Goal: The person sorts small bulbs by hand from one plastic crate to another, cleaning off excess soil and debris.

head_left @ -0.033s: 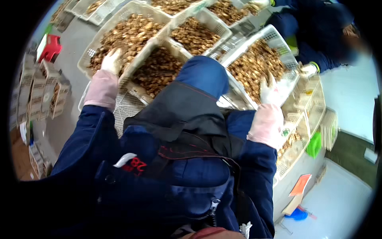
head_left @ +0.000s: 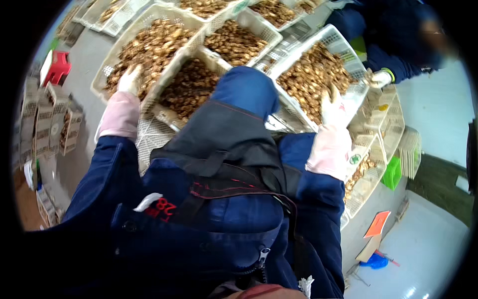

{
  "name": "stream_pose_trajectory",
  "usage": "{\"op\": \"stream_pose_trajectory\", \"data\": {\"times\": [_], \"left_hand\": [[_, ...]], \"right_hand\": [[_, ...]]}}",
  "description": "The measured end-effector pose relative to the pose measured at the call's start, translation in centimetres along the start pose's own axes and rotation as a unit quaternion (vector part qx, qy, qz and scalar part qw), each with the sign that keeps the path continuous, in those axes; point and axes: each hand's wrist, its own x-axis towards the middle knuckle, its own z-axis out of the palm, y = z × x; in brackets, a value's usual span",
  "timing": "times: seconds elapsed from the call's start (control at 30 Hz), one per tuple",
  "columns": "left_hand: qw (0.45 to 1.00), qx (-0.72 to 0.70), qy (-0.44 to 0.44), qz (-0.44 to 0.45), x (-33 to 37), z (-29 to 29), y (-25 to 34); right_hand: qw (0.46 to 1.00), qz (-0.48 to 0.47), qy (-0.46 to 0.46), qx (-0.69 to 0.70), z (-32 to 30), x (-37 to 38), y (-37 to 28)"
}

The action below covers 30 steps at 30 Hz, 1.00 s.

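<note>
Several white mesh baskets hold heaps of brown mushrooms. My left hand (head_left: pixel 130 79), in a white glove with a pink sleeve cover, lies with fingers apart on the mushrooms (head_left: pixel 159 40) in the left basket (head_left: pixel 105 74). My right hand (head_left: pixel 332 107), gloved the same way, rests with fingers spread at the near edge of the mushroom pile (head_left: pixel 308 70) in the right basket (head_left: pixel 348 47). Between my arms is a darker basket of mushrooms (head_left: pixel 186 89), partly hidden by my blue knee and dark apron.
Another person in a dark blue jacket has a white-gloved hand (head_left: pixel 381 78) at the right basket's far rim. A red stool (head_left: pixel 57 67) and stacked cartons (head_left: pixel 45 124) are at left. Empty stacked baskets (head_left: pixel 411 149) and a green basket (head_left: pixel 392 173) are at right.
</note>
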Motion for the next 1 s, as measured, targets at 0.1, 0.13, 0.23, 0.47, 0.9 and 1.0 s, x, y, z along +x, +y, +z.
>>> {"op": "stream_pose_trajectory", "data": {"times": [0.1,0.13,0.23,0.47,0.9,1.0], "left_hand": [[0.991,0.13,-0.008,-0.024,7.5,-6.6,-3.4],[0.98,0.19,-0.015,0.053,7.6,-7.3,-3.5],[0.96,0.253,-0.016,0.117,4.9,1.1,-0.2],[0.921,-0.249,-0.3,0.014,-13.2,28.3,5.7],[0.91,-0.298,-0.251,-0.139,-16.5,36.7,-0.6],[0.902,-0.299,-0.277,-0.144,-15.9,36.5,-0.8]], "right_hand": [[0.982,-0.01,0.06,0.178,1.2,0.7,4.9],[0.95,0.039,0.047,0.307,1.1,0.7,3.4],[0.996,0.045,0.048,0.054,-1.1,0.3,7.5],[0.994,0.034,-0.075,0.075,1.6,2.2,9.2],[0.874,-0.295,-0.271,-0.274,11.4,8.4,3.2],[0.873,-0.282,-0.259,-0.302,12.4,9.9,4.2]]}}
